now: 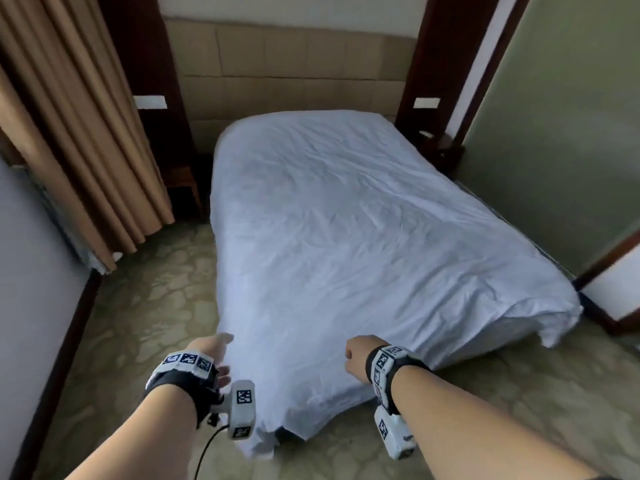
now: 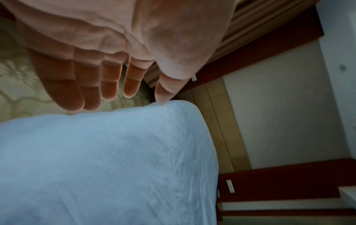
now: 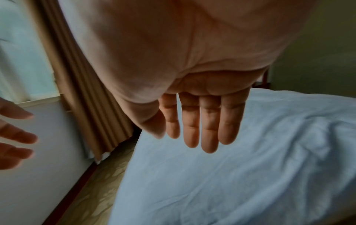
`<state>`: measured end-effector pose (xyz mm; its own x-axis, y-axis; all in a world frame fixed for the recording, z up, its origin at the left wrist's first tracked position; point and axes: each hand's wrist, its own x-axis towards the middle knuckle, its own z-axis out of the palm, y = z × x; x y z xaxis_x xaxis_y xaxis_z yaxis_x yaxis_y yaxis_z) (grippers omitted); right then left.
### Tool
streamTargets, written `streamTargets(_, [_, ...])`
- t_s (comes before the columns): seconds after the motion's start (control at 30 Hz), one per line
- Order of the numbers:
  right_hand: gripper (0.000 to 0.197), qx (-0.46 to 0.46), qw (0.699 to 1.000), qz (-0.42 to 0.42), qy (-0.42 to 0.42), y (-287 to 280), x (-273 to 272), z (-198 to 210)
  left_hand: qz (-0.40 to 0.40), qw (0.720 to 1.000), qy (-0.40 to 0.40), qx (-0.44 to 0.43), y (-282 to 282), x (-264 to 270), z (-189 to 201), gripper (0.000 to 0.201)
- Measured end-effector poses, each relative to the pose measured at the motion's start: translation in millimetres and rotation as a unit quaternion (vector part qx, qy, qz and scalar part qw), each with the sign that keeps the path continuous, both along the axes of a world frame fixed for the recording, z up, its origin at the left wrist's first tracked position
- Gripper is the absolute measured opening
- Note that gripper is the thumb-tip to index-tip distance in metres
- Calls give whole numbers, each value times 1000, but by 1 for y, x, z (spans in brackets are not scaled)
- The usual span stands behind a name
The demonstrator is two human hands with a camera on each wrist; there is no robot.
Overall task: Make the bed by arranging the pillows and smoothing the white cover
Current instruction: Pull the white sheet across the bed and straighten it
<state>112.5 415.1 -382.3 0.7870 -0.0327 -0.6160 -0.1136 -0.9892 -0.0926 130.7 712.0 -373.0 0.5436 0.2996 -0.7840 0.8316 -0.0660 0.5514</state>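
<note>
Now both hands' fingers straight, slightly spread, empty, just above wrinkled white cover (image 1: 346,220), L hand (image 1: 216,355) & R hand (image 1: 360,355).

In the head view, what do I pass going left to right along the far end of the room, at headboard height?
Brown curtain → left dark wood panel with its white switch plate → padded beige headboard → right dark wood panel with its white switch plate → green wall.
</note>
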Motion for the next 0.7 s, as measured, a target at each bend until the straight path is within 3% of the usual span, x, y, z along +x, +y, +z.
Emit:
streamTargets(0.1, [16,-7,999,-51,0,-73,-4,3,-25,1000,-13,-3,-69,26,4,39])
streamTargets(0.17, [22,-7,997,-80,4,-124,-6,-1,-40,999,-9,-2,-122,38,5,34])
streamTargets(0.5, [26,36,972,-230,18,-401,-5,-31,-105,994,17,-26,-411,78,-28,38])
streamTargets(0.67, [18,63,952,-299,7,-506,19,-49,-123,991,39,-37,-516,100,-41,39])
streamTargets(0.7, [24,73,949,-306,-2,-522,27,-52,-120,991,36,-38,-533,109,-44,38])
